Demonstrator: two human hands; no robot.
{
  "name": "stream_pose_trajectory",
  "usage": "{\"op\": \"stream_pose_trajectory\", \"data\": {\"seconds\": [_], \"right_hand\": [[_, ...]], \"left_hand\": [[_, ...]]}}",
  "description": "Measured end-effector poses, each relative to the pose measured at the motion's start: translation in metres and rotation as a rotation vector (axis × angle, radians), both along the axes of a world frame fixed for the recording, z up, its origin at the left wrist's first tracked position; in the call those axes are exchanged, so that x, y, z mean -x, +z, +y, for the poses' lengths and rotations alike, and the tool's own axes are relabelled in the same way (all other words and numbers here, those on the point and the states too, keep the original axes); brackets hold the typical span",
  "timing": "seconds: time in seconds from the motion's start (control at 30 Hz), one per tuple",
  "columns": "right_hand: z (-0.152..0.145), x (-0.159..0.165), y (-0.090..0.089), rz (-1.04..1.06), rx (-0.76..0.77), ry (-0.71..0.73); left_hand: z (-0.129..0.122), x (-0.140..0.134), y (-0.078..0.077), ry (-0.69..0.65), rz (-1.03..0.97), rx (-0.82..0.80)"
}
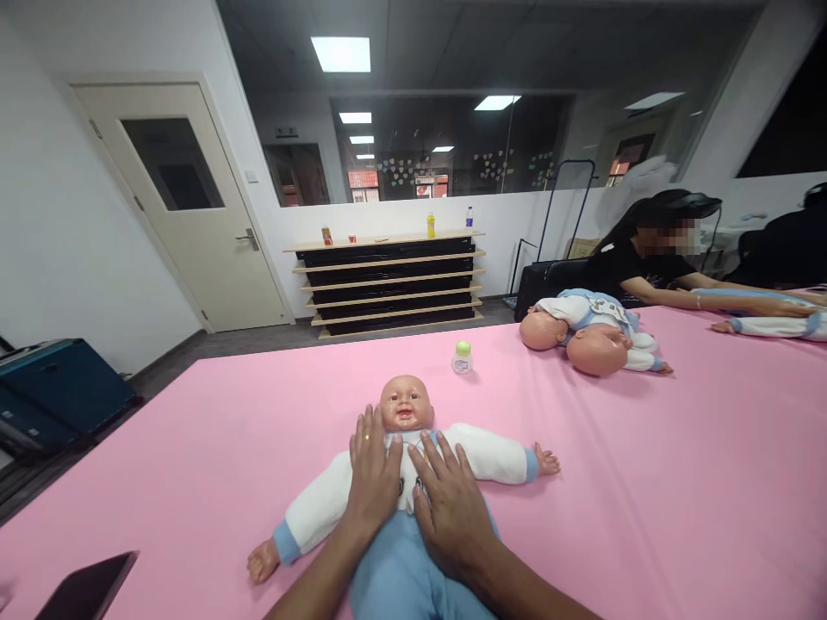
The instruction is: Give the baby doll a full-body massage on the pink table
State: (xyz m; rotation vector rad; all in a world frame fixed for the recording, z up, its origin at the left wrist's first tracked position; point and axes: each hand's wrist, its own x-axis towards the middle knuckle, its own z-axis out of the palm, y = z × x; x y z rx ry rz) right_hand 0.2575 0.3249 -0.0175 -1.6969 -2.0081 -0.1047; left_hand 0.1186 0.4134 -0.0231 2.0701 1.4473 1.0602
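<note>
A baby doll (406, 401) in a white top and light blue trousers lies on its back, its head away from me and both arms spread out. My left hand (375, 469) rests flat on the left side of its chest, fingers stretched towards the shoulder by the head. On the other side of the chest lies my right hand (450, 504), palm down with its fingers apart. Between the hands part of the doll's white front shows. Beyond the head stands a small clear bottle (462, 357) with a green cap.
Pink cloth (226, 439) covers the table. Two more dolls (598, 349) lie piled at the back right, near a person in a black cap (668, 207) whose arms reach over another doll. A dark phone (87, 590) lies at the front left. Behind is a low shelf (388, 284).
</note>
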Motion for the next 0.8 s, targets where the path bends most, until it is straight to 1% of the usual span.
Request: {"op": "stream_pose_trajectory", "data": {"seconds": [0.1,0.17,0.2,0.27,0.33,0.4,0.5,0.6,0.7,0.8], "right_hand": [[0.000,0.000,0.001,0.019,0.037,-0.010],[0.000,0.000,0.001,0.024,0.056,-0.004],[0.000,0.000,0.002,0.030,0.063,-0.004],[0.000,0.000,0.003,0.039,0.079,-0.005],[0.000,0.000,0.003,0.043,0.091,-0.016],[0.002,0.000,0.003,0.031,0.096,-0.011],[0.003,-0.002,-0.001,0.011,0.081,0.013],[0.002,-0.004,-0.007,0.028,0.043,0.027],[0.002,-0.008,-0.006,0.127,-0.004,0.023],[0.017,-0.012,0.011,0.356,-0.018,-0.043]], "left_hand": [[0.042,-0.019,0.025,-0.004,-0.133,0.003],[0.065,-0.030,0.035,-0.012,-0.217,0.034],[0.074,-0.035,0.036,-0.014,-0.247,0.061],[0.083,-0.040,0.034,-0.018,-0.292,0.110],[0.086,-0.038,0.025,-0.028,-0.359,0.123],[0.087,-0.033,0.016,-0.066,-0.467,0.136],[0.090,-0.026,0.005,-0.137,-0.640,0.211],[0.094,-0.023,0.001,-0.169,-0.741,0.272],[0.096,-0.023,0.001,-0.167,-0.783,0.282],[0.094,-0.024,0.000,-0.150,-0.755,0.250]]}}
